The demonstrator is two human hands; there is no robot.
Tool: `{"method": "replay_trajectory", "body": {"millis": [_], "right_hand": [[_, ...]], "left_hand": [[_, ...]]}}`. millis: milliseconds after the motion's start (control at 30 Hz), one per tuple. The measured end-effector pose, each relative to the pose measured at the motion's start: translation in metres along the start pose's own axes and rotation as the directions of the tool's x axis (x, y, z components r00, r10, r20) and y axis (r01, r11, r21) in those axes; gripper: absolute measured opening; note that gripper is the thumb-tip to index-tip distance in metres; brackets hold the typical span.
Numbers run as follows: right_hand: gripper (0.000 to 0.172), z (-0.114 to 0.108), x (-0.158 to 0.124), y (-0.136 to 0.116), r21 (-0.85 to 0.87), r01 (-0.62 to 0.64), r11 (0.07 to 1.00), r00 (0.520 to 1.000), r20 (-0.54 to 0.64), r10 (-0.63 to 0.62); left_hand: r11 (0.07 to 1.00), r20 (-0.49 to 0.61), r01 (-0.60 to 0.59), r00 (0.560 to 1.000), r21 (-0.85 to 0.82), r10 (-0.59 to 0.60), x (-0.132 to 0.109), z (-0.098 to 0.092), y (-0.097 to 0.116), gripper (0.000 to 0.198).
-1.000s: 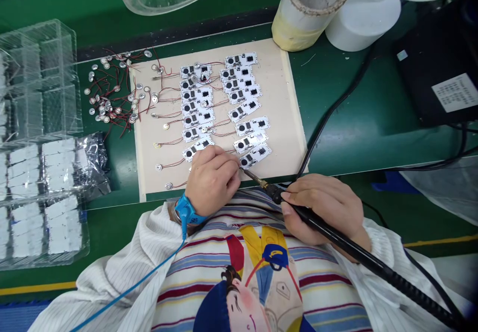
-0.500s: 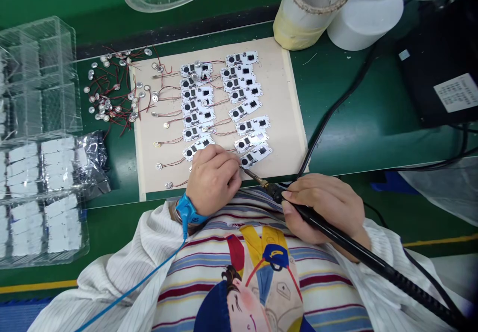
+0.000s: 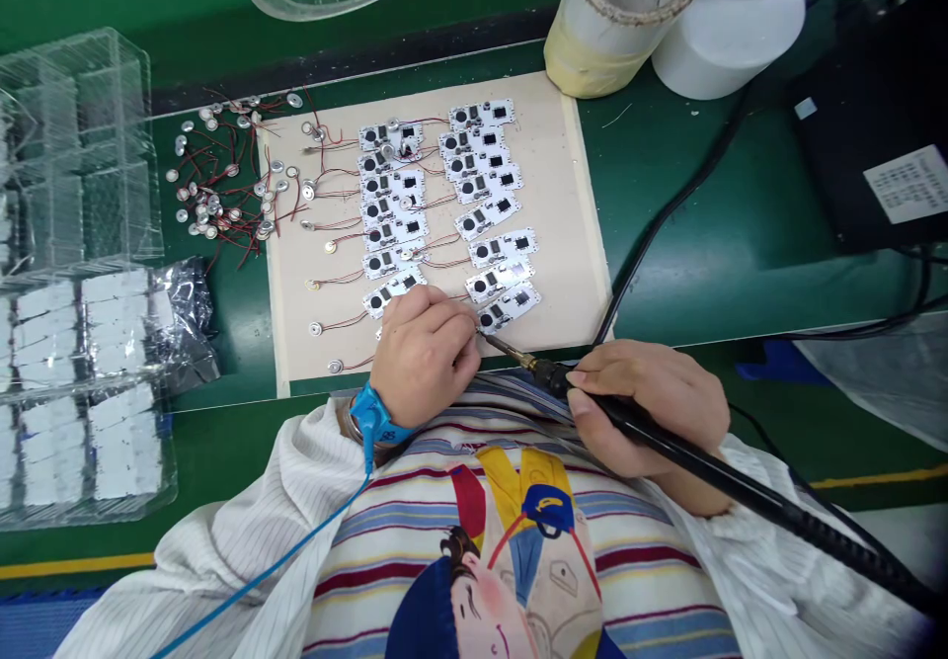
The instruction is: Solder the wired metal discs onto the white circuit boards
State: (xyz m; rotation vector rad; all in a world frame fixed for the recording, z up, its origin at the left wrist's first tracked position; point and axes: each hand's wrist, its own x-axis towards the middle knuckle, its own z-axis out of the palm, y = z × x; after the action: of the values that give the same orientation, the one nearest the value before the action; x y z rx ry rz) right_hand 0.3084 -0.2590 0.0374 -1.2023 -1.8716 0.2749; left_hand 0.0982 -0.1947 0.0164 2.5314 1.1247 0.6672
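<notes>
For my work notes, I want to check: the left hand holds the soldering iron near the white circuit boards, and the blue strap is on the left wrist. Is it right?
No: in the head view the right hand holds the soldering iron, not the left hand. The rest is correct.

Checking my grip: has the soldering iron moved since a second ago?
Yes: the rear of the soldering iron swung upward, judged against the board.

Black cable bars green bench right of work board
</notes>
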Motion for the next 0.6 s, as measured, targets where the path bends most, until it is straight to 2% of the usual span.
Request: {"method": "replay_trajectory", "body": {"millis": [400, 600], "right_hand": [[0.016, 0.0015, -0.0013, 0.0032, 0.027, -0.031, 0.999, 0.999, -0.043, 0.032], [0.015, -0.0005, 0.001, 0.0014, 0.007, -0.079, 0.997, 0.997, -0.016, 0.079]], "left_hand": [[1.0, 0.009, 0.006, 1.0, -0.003, -0.006, 0.0003, 0.0002, 0.0001, 0.009], [1.0, 0.013, 0.008, 1.0, -0.002, -0.008, 0.0, 0.0, 0.0001, 0.009]]}}
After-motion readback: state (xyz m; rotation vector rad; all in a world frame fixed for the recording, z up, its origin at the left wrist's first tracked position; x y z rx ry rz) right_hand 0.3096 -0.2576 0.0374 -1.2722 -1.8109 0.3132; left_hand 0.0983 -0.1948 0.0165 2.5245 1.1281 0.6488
